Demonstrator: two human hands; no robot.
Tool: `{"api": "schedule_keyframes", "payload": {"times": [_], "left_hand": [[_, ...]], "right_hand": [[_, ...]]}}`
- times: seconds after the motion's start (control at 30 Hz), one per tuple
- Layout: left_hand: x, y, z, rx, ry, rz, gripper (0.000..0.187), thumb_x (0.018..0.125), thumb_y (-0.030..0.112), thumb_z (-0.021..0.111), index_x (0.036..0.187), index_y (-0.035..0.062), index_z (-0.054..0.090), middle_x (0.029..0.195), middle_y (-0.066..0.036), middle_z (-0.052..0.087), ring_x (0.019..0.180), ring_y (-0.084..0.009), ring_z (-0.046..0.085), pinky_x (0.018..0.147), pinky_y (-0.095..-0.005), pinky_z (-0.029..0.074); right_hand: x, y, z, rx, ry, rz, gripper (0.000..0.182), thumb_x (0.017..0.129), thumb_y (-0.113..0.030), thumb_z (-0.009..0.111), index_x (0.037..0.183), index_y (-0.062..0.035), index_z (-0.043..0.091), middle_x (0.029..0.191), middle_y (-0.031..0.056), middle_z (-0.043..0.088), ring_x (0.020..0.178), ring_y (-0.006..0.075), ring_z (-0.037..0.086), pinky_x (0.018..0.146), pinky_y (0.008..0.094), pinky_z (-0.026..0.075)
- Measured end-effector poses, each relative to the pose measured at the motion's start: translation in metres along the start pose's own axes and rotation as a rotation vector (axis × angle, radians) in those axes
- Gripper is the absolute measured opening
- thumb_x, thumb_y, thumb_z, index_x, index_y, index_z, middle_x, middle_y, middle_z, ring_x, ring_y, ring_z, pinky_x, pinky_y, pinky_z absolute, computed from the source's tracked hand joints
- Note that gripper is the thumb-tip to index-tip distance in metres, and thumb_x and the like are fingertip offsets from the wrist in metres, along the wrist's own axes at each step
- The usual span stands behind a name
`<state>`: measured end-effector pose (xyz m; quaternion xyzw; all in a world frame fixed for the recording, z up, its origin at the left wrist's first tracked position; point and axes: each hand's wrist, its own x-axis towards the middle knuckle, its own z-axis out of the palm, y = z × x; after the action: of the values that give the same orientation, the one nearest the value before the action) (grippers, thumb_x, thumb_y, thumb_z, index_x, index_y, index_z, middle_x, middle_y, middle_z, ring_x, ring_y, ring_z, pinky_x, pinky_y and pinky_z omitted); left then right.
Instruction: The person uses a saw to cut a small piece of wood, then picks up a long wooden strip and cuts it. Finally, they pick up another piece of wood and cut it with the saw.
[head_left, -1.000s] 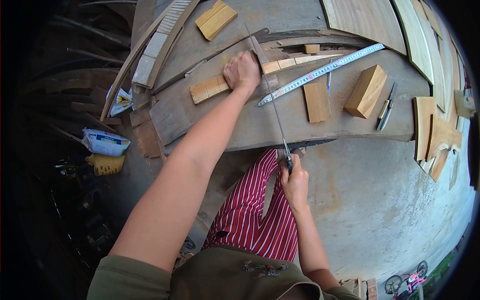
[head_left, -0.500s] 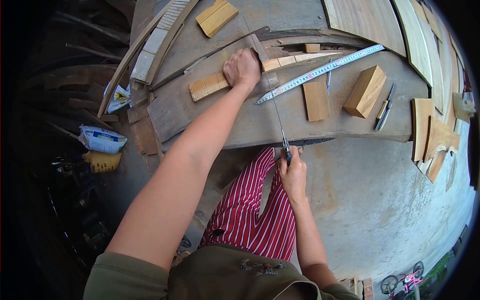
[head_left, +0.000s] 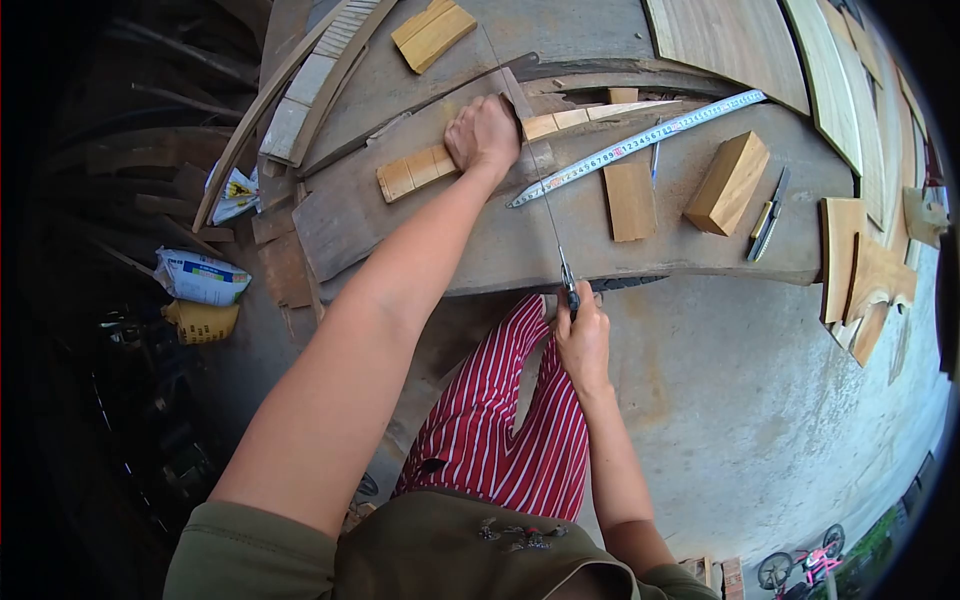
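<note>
My right hand [head_left: 583, 340] is wrapped round the handle of a handsaw [head_left: 553, 218], whose thin blade runs away from me across the bench. The blade crosses a narrow, tapering strip of light wood [head_left: 408, 174] marked with several cross lines. My left hand [head_left: 484, 135] is closed over this strip just left of the blade and presses it down; the fingertips are hidden. Right of the blade, a white measuring tape [head_left: 640, 143] lies slantwise on the bench, near a small flat wood piece [head_left: 630, 203] and a blue pen [head_left: 655, 165].
On the worn wooden bench [head_left: 340, 225] are a wood block [head_left: 728, 183], a utility knife [head_left: 769, 215] and another block [head_left: 433, 35]. Curved slats [head_left: 310, 80] stand at the left. Boards [head_left: 735, 50] line the right, and bags [head_left: 202, 277] sit on the left.
My right hand and the saw have slid slightly forward, away from my body. My left hand stays in place on the strip.
</note>
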<state>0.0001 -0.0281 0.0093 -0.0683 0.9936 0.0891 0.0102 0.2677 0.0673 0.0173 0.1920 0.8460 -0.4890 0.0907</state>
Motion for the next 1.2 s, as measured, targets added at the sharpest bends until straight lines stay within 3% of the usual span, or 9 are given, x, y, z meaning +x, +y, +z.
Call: {"api": "schedule_keyframes", "payload": {"times": [0.17, 0.4, 0.47, 0.67, 0.9, 1.2], "left_hand": [[0.001, -0.002, -0.002, -0.008, -0.007, 0.035, 0.029, 0.093, 0.020, 0.044, 0.094, 0.0080, 0.071, 0.108, -0.009, 0.069, 0.107, -0.0272, 0.063, 0.093, -0.0408, 0.046], [0.010, -0.003, 0.004, -0.001, 0.040, 0.018, 0.030, 0.093, 0.018, 0.043, 0.095, 0.0080, 0.070, 0.109, -0.009, 0.069, 0.107, -0.0276, 0.063, 0.093, -0.0413, 0.046], [0.008, -0.004, 0.007, 0.001, 0.024, 0.001, 0.030, 0.093, 0.020, 0.043, 0.095, 0.0083, 0.071, 0.109, -0.009, 0.069, 0.107, -0.0280, 0.063, 0.092, -0.0418, 0.047], [0.007, 0.001, -0.002, -0.007, 0.000, -0.012, 0.028, 0.093, 0.021, 0.045, 0.096, 0.0082, 0.070, 0.109, -0.010, 0.068, 0.108, -0.0285, 0.063, 0.092, -0.0423, 0.047], [0.008, -0.003, 0.001, 0.018, 0.014, 0.031, 0.027, 0.093, 0.020, 0.046, 0.097, 0.0076, 0.070, 0.111, -0.009, 0.068, 0.108, -0.0288, 0.063, 0.092, -0.0420, 0.047], [0.006, -0.003, -0.002, -0.015, 0.033, 0.019, 0.029, 0.094, 0.023, 0.046, 0.093, 0.0080, 0.071, 0.106, -0.009, 0.069, 0.107, -0.0270, 0.063, 0.091, -0.0411, 0.047]], "right_hand": [[-0.047, 0.013, -0.016, 0.033, -0.017, 0.033, 0.018, 0.089, -0.006, 0.059, 0.105, -0.0030, 0.052, 0.075, 0.0263, 0.061, 0.074, 0.0463, 0.063, 0.060, 0.0524, 0.049], [0.051, -0.022, 0.016, 0.057, 0.083, -0.059, 0.015, 0.095, -0.012, 0.057, 0.096, -0.0002, 0.049, 0.072, 0.0290, 0.058, 0.074, 0.0491, 0.059, 0.058, 0.0522, 0.043], [0.040, -0.016, 0.007, 0.017, 0.028, -0.037, 0.017, 0.088, -0.005, 0.060, 0.102, -0.0017, 0.051, 0.077, 0.0274, 0.062, 0.075, 0.0476, 0.062, 0.063, 0.0547, 0.048], [-0.045, 0.011, -0.022, 0.054, -0.020, 0.041, 0.019, 0.086, -0.004, 0.061, 0.104, -0.0033, 0.053, 0.078, 0.0266, 0.062, 0.073, 0.0455, 0.064, 0.063, 0.0528, 0.049], [0.065, -0.031, 0.008, -0.004, 0.029, -0.070, 0.016, 0.090, -0.008, 0.059, 0.100, 0.0003, 0.050, 0.076, 0.0293, 0.063, 0.076, 0.0481, 0.062, 0.063, 0.0547, 0.048], [-0.029, 0.003, -0.025, 0.070, -0.032, 0.042, 0.016, 0.089, -0.003, 0.058, 0.104, -0.0028, 0.052, 0.075, 0.0260, 0.062, 0.074, 0.0468, 0.063, 0.063, 0.0524, 0.049]]}}
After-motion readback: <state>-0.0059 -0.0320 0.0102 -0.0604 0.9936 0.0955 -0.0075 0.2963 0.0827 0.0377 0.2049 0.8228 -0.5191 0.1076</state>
